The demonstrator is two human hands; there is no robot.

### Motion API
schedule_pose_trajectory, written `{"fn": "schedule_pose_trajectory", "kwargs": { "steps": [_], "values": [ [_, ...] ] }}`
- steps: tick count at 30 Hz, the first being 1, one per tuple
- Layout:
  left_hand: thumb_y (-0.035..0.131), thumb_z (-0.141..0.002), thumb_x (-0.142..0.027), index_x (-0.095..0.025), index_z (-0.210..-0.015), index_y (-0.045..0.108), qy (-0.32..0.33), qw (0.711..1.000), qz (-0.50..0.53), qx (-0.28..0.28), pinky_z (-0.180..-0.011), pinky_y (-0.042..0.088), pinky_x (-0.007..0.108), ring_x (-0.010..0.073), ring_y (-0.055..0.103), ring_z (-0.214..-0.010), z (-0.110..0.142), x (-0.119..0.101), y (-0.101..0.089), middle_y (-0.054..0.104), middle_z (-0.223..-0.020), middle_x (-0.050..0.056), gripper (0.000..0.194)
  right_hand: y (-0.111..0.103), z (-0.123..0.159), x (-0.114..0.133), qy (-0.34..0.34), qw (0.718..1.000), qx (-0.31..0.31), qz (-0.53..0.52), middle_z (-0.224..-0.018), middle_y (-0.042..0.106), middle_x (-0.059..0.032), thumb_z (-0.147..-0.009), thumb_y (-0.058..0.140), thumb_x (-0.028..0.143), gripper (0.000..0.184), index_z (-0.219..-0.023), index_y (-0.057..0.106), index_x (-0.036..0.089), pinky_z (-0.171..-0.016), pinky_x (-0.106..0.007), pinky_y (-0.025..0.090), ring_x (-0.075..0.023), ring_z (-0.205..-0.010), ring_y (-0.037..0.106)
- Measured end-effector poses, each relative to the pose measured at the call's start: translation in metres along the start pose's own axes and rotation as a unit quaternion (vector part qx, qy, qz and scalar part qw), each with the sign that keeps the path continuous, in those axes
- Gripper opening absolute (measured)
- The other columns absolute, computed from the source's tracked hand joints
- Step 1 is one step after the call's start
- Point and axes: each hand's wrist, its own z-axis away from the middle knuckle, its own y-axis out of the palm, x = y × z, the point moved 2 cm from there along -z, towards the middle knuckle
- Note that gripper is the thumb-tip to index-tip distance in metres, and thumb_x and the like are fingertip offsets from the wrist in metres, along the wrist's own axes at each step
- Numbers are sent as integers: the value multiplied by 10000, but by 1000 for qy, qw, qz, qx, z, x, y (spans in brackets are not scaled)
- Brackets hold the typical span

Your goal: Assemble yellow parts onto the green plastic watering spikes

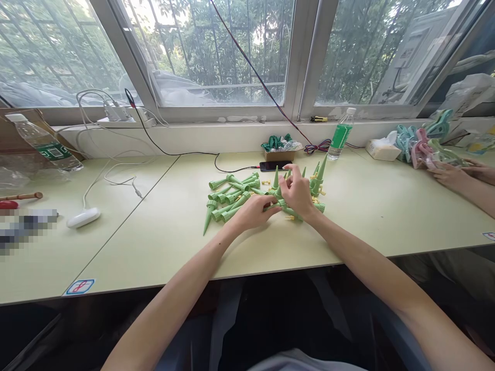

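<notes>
Several green plastic watering spikes [232, 193] lie in a loose pile on the table, left of my hands. More green spikes [319, 175] with small yellow valves [322, 191] stand point-up on the right. My left hand [255, 211] is at the near right edge of the pile, its thumb and fingertips closed around a green spike lying on its side. Among the upright spikes, my right hand [297, 193] has bent fingers drawn together; its palm side is turned away, so what it grips is hidden. A loose yellow valve [266, 182] lies behind the pile.
Behind the spikes are a black phone [274, 166] on a cable and a small box [282, 152]. A green-labelled bottle [342, 135] stands back right, near a tissue box [383, 149]. Another person's hands [450, 174] touch coloured clips. Left lie white cables and a white device [83, 218].
</notes>
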Motion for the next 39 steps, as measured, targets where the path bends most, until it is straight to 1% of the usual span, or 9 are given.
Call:
{"fn": "schedule_pose_trajectory", "kwargs": {
  "steps": [4,6,9,13,19,23,27,33,39],
  "values": [
    [613,-917,-423,-191,-796,627,-16,998,22,-55,-561,253,263,98,277,-536,-1,-1,-4,338,-544,-65,262,-5,1,7,-43,997,-53,-39,-546,497,78,-1026,463,398,247,-1147,545,200,-523,-243,364,-115,-436,441],
    [637,-899,-414,-198,-856,660,-34,995,40,-83,-561,262,255,95,270,-539,-1,-1,-7,326,-551,-69,221,-7,1,11,-82,995,-44,-44,-558,498,61,-1040,440,403,238,-1015,580,212,-526,-240,361,-106,-453,431],
    [680,-864,-423,-197,-909,681,-67,988,87,-111,-543,262,246,88,285,-535,-2,1,-11,360,-564,-65,230,-7,1,17,-146,988,-27,-35,-654,586,7,-1036,463,374,285,-837,583,210,-554,-242,379,-109,-536,477],
    [716,-838,-471,-180,-963,699,-109,968,202,-102,-487,291,230,79,371,-496,-2,3,-14,495,-580,-37,317,-6,2,18,-190,981,-21,-37,-707,607,-11,-1018,506,309,277,-778,596,202,-560,-243,389,-109,-566,469],
    [781,-782,-517,-167,-975,681,-163,916,352,-101,-417,332,210,80,490,-452,-2,3,-21,632,-621,10,413,-5,3,17,-205,978,-10,-40,-755,598,-15,-999,534,287,226,-824,649,201,-552,-245,421,-97,-561,476],
    [856,-696,-501,-154,-915,675,-179,884,413,-129,-408,382,208,104,576,-482,-3,5,-25,674,-658,33,448,-3,4,17,-209,977,4,-48,-910,668,-48,-981,551,270,165,-901,678,201,-542,-250,438,-78,-535,473],
    [895,-633,-488,-147,-840,656,-184,859,446,-172,-413,401,207,98,579,-483,-4,4,-27,698,-700,51,465,-1,5,15,-189,980,56,-32,-1042,691,-76,-974,565,308,159,-1002,692,217,-580,-267,477,-91,-576,518],
    [890,-643,-469,-148,-789,654,-167,840,477,-198,-420,385,207,85,538,-478,-5,2,-27,629,-607,6,424,0,6,15,-165,980,110,-36,-1159,670,-97,-969,590,363,205,-1090,683,226,-618,-285,516,-94,-594,540],
    [910,-620,-435,-141,-811,706,-153,833,497,-190,-439,394,211,75,498,-495,-7,1,-24,566,-564,-22,406,1,6,14,-156,980,114,-48,-1159,660,-105,-978,568,348,203,-1093,676,221,-606,-273,516,-124,-676,583]
  ]
}}
